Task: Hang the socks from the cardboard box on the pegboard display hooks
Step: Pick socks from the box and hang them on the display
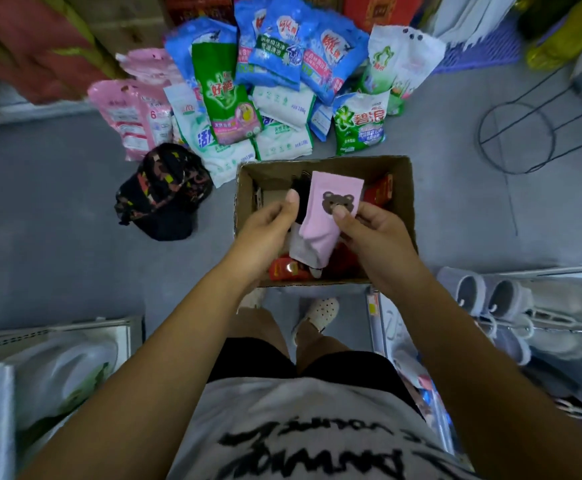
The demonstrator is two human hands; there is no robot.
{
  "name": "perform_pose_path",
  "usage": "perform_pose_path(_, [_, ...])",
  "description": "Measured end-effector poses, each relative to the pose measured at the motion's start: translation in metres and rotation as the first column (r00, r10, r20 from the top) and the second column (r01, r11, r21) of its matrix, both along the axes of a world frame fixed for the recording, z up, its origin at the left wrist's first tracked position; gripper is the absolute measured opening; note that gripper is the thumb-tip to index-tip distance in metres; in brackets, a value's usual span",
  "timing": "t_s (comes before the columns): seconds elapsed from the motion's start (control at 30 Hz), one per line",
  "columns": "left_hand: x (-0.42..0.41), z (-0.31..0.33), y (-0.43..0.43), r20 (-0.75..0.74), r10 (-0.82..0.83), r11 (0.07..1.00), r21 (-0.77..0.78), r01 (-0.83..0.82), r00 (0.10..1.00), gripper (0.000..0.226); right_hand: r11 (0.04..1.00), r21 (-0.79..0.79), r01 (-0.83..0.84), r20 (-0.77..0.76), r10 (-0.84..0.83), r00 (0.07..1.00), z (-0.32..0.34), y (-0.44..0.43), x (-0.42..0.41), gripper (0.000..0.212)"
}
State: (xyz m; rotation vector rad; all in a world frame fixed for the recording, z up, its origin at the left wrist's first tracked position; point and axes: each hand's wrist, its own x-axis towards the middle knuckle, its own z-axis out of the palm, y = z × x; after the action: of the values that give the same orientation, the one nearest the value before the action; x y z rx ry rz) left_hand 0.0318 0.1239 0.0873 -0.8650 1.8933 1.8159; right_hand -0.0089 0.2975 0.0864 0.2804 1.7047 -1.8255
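Pick step, I judge: sock lifted, not yet hung.
Cardboard box beneath the grip; pink bear sock pinched by right hand; left hand curled alongside, hold unclear. Next probably needs a hook, unseen here.

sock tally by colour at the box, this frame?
pink sock, bear print: 1
grey sock: 1
black sock: 1
Total: 3 in view. The hands cover part of the cardboard box, so there may be more underneath.
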Motion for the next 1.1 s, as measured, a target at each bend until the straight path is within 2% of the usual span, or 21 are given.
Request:
perform_pose_path(0.1, [0.0, 0.016, -0.005, -0.074, -0.051, 0.999, -0.003, 0.05, 0.996, 0.05, 0.99, -0.042, 0.135, 0.006, -0.135, 0.991, 0.018, 0.003, 0.008, 0.013])
perform_pose_path(0.2, [0.001, 0.03, -0.014, -0.117, -0.084, 0.996, 0.031, 0.088, 0.99, 0.038, 0.972, -0.012, 0.234, -0.006, -0.234, 0.972, 0.033, 0.002, 0.014, 0.016])
perform_pose_path(0.37, [-0.004, 0.049, -0.039, -0.156, -0.133, 0.991, -0.015, 0.132, 0.979, 0.034, 0.92, 0.128, 0.37, -0.112, -0.357, 0.927, 0.062, -0.004, 0.027, 0.017])
perform_pose_path(0.53, [-0.015, 0.065, -0.063, -0.193, -0.149, 0.987, 0.037, 0.159, 0.97, 0.022, 0.824, 0.087, 0.56, -0.196, -0.537, 0.82, 0.086, -0.02, 0.037, 0.006])
perform_pose_path(0.6, [-0.02, 0.068, -0.07, -0.226, -0.182, 0.982, 0.001, 0.187, 0.957, 0.007, 0.781, 0.067, 0.621, -0.215, -0.596, 0.774, 0.097, -0.026, 0.038, 0.014])
perform_pose_path(0.63, [-0.022, 0.07, -0.072, -0.242, -0.194, 0.981, -0.037, 0.19, 0.951, 0.012, 0.763, 0.066, 0.643, -0.224, -0.617, 0.754, 0.102, -0.029, 0.039, 0.021])
perform_pose_path(0.73, [-0.028, 0.077, -0.077, -0.32, -0.243, 0.968, -0.139, 0.208, 0.916, 0.042, 0.712, 0.086, 0.697, -0.262, -0.659, 0.705, 0.119, -0.037, 0.036, 0.028])
perform_pose_path(0.77, [-0.03, 0.077, -0.079, -0.345, -0.288, 0.956, -0.164, 0.245, 0.893, 0.041, 0.702, 0.074, 0.709, -0.274, -0.669, 0.691, 0.124, -0.04, 0.035, 0.028])
perform_pose_path(0.9, [-0.039, 0.078, -0.082, -0.363, -0.472, 0.878, -0.271, 0.394, 0.803, 0.013, 0.681, 0.031, 0.731, -0.286, -0.695, 0.66, 0.146, -0.046, 0.026, 0.009])
perform_pose_path(0.97, [-0.04, 0.081, -0.08, -0.362, -0.499, 0.865, -0.271, 0.423, 0.788, 0.008, 0.688, 0.006, 0.726, -0.271, -0.697, 0.664, 0.158, -0.046, 0.02, 0.013])
perform_pose_path(1.03, [-0.039, 0.085, -0.078, -0.351, -0.552, 0.832, -0.289, 0.473, 0.756, 0.015, 0.701, -0.04, 0.712, -0.224, -0.701, 0.678, 0.168, -0.046, 0.013, 0.026])
perform_pose_path(1.1, [-0.037, 0.086, -0.075, -0.327, -0.615, 0.788, -0.292, 0.543, 0.717, 0.028, 0.695, -0.104, 0.712, -0.144, -0.718, 0.68, 0.18, -0.045, 0.006, 0.028])
